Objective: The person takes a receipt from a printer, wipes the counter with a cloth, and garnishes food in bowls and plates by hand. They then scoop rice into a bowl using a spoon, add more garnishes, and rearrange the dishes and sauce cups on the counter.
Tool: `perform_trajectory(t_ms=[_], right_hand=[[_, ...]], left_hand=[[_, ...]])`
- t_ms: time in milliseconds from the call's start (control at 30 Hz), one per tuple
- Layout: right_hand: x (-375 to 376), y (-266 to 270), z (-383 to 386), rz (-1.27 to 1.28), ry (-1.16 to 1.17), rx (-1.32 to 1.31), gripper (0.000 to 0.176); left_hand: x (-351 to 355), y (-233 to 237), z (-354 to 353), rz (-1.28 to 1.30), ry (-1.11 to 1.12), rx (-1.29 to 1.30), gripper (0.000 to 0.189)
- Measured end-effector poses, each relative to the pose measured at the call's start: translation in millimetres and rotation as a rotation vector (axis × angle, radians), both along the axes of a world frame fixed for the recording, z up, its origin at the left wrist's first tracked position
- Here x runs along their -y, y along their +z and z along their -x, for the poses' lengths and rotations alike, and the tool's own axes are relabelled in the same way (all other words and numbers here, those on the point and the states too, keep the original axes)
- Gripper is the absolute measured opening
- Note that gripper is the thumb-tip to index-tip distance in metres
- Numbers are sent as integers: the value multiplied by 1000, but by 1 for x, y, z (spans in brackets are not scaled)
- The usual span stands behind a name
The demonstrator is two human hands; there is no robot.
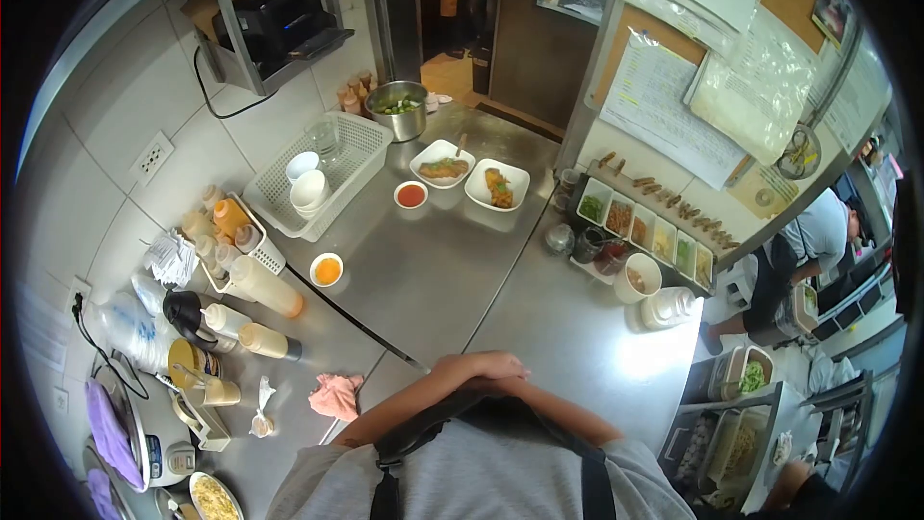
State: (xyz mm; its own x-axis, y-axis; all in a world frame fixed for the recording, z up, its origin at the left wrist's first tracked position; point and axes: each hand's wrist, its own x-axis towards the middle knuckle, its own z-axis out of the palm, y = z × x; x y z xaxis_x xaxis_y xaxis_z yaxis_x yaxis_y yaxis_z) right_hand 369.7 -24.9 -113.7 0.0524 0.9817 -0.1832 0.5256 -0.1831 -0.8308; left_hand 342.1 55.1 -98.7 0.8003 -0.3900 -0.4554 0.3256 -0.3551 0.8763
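My forearms cross in front of my body at the counter's near edge. My left hand (496, 366) lies on top over my right forearm (568, 412), its fingers drawn together with no object showing in them. Beneath it, my right hand is hidden. Left of my arms a crumpled pink cloth (335, 395) lies on the steel counter (414, 279). Further off are a small bowl of orange sauce (327, 271), a bowl of red sauce (411, 195) and two white square dishes of food, one with fried pieces (498, 190), the other with a brownish portion (444, 168).
A white plastic basket (356, 169) with bowls stands at the back left, beside a steel pot (397, 114). Squeeze bottles (265, 287) line the left side. At right sit a garnish rack (643, 231) and a white tub (637, 277). Another person (818, 236) bends at far right.
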Motion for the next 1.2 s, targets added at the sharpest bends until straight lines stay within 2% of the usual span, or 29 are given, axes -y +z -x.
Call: perform_trajectory(t_ms=[300,600,1200], right_hand=[[0,0,1,-11,-15,-9,20],[1,-1,1,-4,-25,-15,19],[-1,0,-1,-31,-45,-26,18]], left_hand=[[0,24,3,-13,13,-16,39],[1,4,1,29,3,13,39],[-1,2,2,19,-2,24,37]])
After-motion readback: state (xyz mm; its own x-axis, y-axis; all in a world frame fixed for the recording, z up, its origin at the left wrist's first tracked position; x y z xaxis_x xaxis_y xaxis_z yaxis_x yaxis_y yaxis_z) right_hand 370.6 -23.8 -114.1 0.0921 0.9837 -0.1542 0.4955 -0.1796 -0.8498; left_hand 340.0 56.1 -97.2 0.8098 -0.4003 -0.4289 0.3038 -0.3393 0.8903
